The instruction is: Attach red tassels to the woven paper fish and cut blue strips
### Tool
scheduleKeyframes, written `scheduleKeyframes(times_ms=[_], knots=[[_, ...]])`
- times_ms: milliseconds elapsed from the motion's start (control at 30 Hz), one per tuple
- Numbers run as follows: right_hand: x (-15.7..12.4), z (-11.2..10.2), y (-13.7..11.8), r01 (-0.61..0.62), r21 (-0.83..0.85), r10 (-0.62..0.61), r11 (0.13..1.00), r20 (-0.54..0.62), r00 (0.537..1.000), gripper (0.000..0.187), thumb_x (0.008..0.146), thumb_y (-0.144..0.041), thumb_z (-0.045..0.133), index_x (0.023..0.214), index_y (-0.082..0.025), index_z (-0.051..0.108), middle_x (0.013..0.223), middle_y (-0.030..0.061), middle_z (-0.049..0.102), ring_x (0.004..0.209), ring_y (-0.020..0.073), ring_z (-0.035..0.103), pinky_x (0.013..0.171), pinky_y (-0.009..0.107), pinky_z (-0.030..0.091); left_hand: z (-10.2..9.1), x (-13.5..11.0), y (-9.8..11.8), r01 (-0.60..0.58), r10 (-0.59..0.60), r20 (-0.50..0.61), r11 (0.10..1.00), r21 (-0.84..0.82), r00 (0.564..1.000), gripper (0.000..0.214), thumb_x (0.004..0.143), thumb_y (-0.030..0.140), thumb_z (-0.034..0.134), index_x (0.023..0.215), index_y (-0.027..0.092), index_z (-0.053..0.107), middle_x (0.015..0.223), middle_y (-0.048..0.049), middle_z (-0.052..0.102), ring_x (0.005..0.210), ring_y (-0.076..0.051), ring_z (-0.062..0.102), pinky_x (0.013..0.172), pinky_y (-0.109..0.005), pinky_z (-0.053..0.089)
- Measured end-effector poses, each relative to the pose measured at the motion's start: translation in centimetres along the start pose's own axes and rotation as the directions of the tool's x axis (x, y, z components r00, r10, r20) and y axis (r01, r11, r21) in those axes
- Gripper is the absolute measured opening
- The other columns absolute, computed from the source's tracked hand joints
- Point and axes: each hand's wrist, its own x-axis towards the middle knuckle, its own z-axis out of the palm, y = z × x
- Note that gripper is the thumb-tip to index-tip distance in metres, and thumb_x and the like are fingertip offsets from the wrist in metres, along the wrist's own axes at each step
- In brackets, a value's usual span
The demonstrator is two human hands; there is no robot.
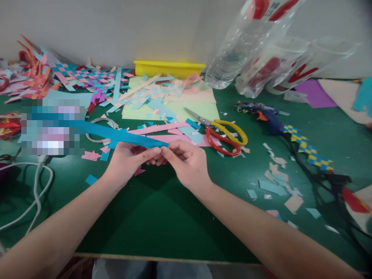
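Above the green table, a long blue paper strip [116, 133] stretches leftward from my fingers. My left hand [130, 159] is closed on it, thumb on the near side. At the strip's right end my right hand [186, 161] pinches it between thumb and fingers, and the two thumbs nearly meet. Past my hands lie pink paper strips [167, 127]. To the right of them rest scissors [222, 133] with one yellow and one red handle, blades pointing up and left. The strip's far left end is lost in a blurred patch.
Woven paper pieces [78, 75] heap up at the back left, beside a yellow tray [170, 69]. A plastic bottle [229, 54] and bagged cups [302, 66] stand back right. Paper scraps [273, 187] and a dark cable [305, 166] lie right; a white cable [37, 190] lies left.
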Motion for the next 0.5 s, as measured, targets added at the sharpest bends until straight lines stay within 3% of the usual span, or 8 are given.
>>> scheduleKeyframes(times_ms=[200, 333, 500], knots=[[-0.09, 0.14, 0.05, -0.030, -0.033, 0.030, 0.999, 0.005, 1.000, 0.019, 0.084, -0.035, 0.065, 0.075, -0.020, 0.061, 0.067, -0.0001, 0.071, 0.061, 0.0142, 0.069, 0.061, 0.029, 0.061, -0.10, -0.04, -0.20, -0.013, 0.013, -0.013, 0.999, 0.031, 1.000, 0.019, 0.069, 0.034, 0.078, 0.068, 0.017, 0.070, 0.060, -0.0026, 0.066, 0.052, -0.014, 0.061, 0.045, -0.023, 0.046], [-0.06, 0.09, -0.04, -0.005, -0.063, 0.005, 0.998, 0.001, 1.000, 0.018, 0.084, -0.033, 0.065, 0.072, -0.020, 0.059, 0.066, -0.0012, 0.070, 0.060, 0.0123, 0.068, 0.062, 0.026, 0.059, 0.12, -0.07, 0.00, 0.007, -0.008, 0.036, 1.000, 0.014, 0.999, 0.022, 0.072, 0.036, 0.076, 0.066, 0.016, 0.068, 0.057, -0.0016, 0.064, 0.048, -0.012, 0.057, 0.043, -0.021, 0.043], [0.04, -0.05, -0.24, 0.018, -0.107, -0.019, 0.994, -0.013, 1.000, 0.020, 0.085, -0.033, 0.063, 0.071, -0.020, 0.058, 0.066, -0.0010, 0.069, 0.059, 0.0120, 0.067, 0.060, 0.026, 0.058, -0.07, 0.38, 0.32, -0.009, -0.002, -0.107, 0.995, -0.101, 0.994, 0.033, 0.072, 0.039, 0.076, 0.056, 0.015, 0.060, 0.054, 0.0003, 0.059, 0.046, -0.008, 0.052, 0.046, -0.020, 0.041]])
